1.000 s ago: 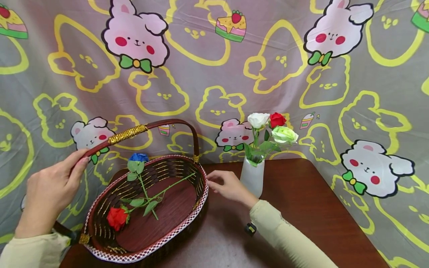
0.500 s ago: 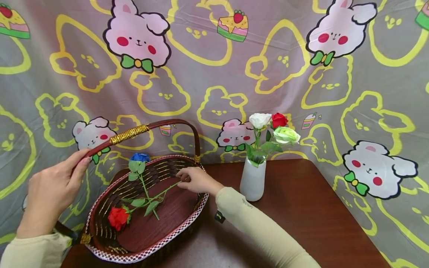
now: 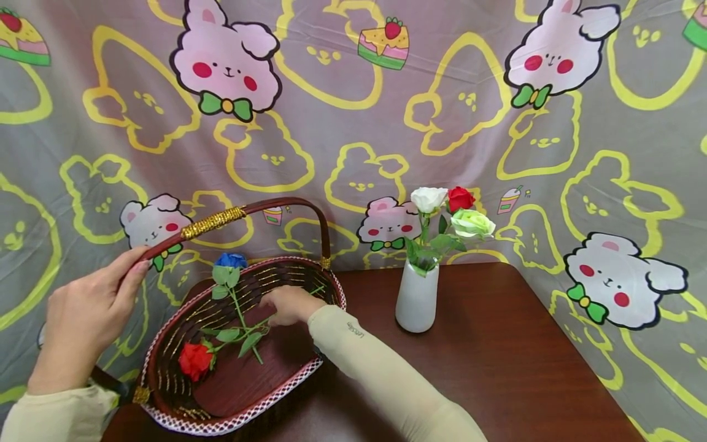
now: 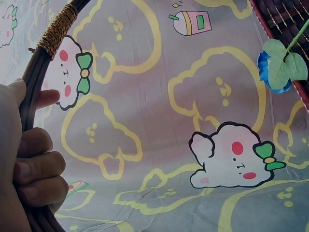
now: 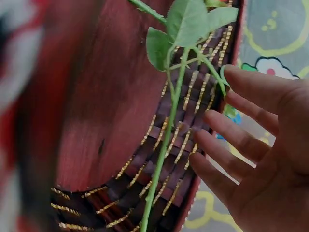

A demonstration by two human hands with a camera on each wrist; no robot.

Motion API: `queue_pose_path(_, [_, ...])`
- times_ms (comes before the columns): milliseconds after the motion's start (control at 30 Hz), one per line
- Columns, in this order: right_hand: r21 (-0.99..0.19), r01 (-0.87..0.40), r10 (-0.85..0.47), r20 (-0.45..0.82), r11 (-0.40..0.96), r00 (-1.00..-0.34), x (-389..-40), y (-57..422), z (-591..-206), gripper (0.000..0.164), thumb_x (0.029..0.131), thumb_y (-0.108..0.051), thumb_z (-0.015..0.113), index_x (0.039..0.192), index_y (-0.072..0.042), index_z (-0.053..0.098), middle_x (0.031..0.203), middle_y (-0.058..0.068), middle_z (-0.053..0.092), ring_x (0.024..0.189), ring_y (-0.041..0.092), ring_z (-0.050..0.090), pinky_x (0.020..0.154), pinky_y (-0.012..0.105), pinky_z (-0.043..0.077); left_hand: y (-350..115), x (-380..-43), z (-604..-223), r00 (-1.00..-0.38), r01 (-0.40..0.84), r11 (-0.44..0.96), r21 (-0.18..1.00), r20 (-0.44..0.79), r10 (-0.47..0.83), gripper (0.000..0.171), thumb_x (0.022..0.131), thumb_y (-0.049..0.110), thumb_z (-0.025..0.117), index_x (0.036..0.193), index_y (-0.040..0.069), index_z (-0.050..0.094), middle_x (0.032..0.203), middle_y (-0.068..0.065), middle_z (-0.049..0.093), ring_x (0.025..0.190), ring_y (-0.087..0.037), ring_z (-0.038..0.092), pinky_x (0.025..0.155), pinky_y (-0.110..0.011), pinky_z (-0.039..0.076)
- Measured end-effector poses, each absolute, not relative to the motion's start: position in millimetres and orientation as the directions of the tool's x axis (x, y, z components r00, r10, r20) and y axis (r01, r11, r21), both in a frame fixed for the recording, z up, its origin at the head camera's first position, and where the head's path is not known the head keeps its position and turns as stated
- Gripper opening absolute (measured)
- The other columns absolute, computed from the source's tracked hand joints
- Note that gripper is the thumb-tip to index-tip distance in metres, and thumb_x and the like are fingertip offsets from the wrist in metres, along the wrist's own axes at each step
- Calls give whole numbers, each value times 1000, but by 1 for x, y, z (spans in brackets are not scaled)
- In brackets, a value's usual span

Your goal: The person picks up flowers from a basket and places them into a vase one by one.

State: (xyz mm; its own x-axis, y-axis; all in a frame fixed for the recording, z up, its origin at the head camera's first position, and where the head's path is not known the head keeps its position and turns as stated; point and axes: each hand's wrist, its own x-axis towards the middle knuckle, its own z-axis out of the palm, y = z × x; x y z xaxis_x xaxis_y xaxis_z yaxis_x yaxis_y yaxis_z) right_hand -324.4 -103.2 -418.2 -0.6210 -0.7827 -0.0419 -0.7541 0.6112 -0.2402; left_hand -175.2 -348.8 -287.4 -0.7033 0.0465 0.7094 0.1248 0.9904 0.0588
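My left hand (image 3: pixel 91 313) grips the handle (image 3: pixel 212 223) of a dark woven basket (image 3: pixel 237 383), its fingers curled round it in the left wrist view. Inside the basket a red rose (image 3: pixel 195 361) and a blue rose (image 3: pixel 232 261) lie with stems crossed; the blue bloom sits over the far rim. My right hand (image 3: pixel 291 305) reaches down into the basket above the red rose's stem. In the right wrist view, its fingers are spread beside the green stem (image 5: pixel 166 135) and leaves, without a hold on either.
On the brown table (image 3: pixel 497 344), right of the basket, a white vase (image 3: pixel 417 301) holds a white rose (image 3: pixel 429 199), a red rose and a pale green rose (image 3: pixel 472 223). A cartoon-print cloth (image 3: pixel 342 110) hangs behind.
My right hand has moved left from outside the basket's right rim, over the stem's end, to the crossing stems inside. The left hand keeps its grip on the handle; the roses lie unmoved.
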Motion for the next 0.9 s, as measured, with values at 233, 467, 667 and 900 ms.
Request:
queue_pose_path(233, [-156,-730,-747,-117,665,-655,-324,-112,-428,41,92,-29,79,132,-30,71,133,-12,69,128,11,62,100,28,50,-348,-176,-288,-701,135,989,61,712,52,30,107,29,57,129,10,65,77,-24,68,49,-37,51,46,-47,30])
queue_pose_path(467, [-99,-730,-735,-149,676,-661,-328,-111,-431,37,91,-31,80,127,-31,73,131,-13,69,127,9,62,100,27,50,-348,-174,-286,-711,123,990,62,702,44,33,107,30,57,131,8,64,81,-27,69,51,-40,55,48,-52,34])
queue_pose_path(667, [-152,-697,-713,-182,701,-677,-330,-104,-434,39,90,-29,81,128,-31,71,131,-9,69,123,10,63,97,28,51,-349,-175,-288,-714,118,991,62,699,42,33,108,31,56,131,9,64,76,-25,67,50,-36,52,47,-44,29])
queue_pose_path(900, [-141,-716,-730,-148,684,-667,-332,-100,-437,17,89,-17,80,101,-31,81,109,-14,74,108,8,67,87,25,53,-348,-174,-288,-708,119,991,55,704,46,32,107,30,56,129,9,64,73,-23,66,49,-34,50,47,-42,29])
